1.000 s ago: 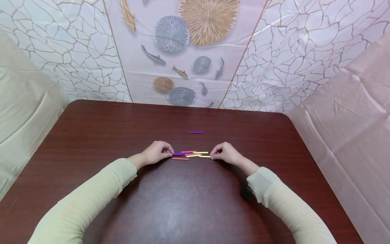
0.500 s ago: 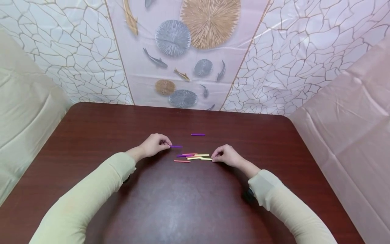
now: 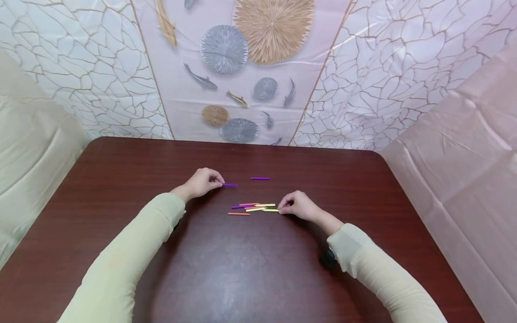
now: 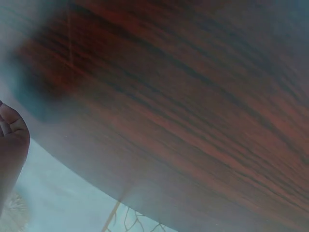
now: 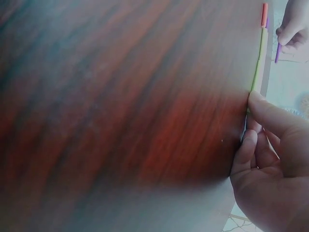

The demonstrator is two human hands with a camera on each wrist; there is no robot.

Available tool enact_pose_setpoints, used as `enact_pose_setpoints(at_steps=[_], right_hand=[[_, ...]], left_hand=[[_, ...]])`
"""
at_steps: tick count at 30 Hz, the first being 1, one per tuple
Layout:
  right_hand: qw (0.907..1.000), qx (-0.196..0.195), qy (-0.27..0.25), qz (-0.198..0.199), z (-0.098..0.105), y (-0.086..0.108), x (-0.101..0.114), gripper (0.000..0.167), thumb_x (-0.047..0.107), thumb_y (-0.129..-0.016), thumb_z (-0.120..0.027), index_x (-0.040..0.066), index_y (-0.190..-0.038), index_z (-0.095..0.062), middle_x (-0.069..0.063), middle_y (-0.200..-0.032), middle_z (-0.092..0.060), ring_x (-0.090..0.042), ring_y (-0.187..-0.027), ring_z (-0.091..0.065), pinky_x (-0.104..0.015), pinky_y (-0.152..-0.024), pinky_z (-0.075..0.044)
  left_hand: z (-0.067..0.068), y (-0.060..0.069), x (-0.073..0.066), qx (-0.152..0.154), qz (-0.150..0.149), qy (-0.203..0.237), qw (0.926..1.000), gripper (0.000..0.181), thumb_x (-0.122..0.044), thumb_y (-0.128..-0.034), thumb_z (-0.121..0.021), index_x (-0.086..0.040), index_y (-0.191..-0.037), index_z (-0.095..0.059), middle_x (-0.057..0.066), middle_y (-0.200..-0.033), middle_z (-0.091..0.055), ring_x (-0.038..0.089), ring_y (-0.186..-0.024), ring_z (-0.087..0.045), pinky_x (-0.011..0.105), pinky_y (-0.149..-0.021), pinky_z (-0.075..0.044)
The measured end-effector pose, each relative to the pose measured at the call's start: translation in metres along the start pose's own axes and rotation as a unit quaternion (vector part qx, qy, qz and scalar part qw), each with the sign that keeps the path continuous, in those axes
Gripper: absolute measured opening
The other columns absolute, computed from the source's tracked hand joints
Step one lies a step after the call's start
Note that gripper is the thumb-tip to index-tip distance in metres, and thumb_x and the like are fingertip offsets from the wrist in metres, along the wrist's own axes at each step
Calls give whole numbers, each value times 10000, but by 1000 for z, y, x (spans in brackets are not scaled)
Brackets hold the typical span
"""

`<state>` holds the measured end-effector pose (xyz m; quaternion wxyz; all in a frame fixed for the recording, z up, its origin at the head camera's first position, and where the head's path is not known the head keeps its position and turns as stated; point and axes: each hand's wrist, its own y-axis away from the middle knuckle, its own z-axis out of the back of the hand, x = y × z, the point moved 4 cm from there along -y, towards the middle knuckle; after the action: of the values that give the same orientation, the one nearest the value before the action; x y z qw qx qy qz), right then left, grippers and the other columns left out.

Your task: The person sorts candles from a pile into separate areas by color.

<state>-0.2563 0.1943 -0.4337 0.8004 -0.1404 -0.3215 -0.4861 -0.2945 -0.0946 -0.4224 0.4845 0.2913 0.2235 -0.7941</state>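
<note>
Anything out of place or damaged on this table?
No damage shows. One purple stick lies apart, beyond the overlapping coloured sticks; it stands out, though possibly deliberate: the left hand holds another purple stick nearby.

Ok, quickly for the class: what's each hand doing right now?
Left hand: closed, holding a thin purple stick.
Right hand: closed, pinching a thin pale-yellow stick.

Bright head view with pale glare on the tabletop [image 3: 226, 273]; wrist views dimmer, hazy, patchily blurry
</note>
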Motion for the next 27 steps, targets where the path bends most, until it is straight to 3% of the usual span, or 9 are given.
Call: enact_pose_setpoints(at_steps=[11,27], right_hand=[[10000,-6,-40,-45,-2,-1,1,47,66,-750,-749,39,-780,-725,-43,-732,-691,-25,-658,-530,-174,-638,-449],[9999,-44,-109,-27,0,2,1,46,64,-750,-748,38,-780,-724,-44,-726,-692,-11,-648,-530,-167,-631,-447]], left_hand=[[9,-7,9,-154,181,-97,9997,75,-34,-842,-643,16,-870,-692,118,-802,-671,178,-757,-563,276,-731,-445],[-8,-31,-14,75,34,120,9999,90,-59,-856,-638,5,-888,-693,110,-822,-671,155,-759,-557,265,-742,-452]])
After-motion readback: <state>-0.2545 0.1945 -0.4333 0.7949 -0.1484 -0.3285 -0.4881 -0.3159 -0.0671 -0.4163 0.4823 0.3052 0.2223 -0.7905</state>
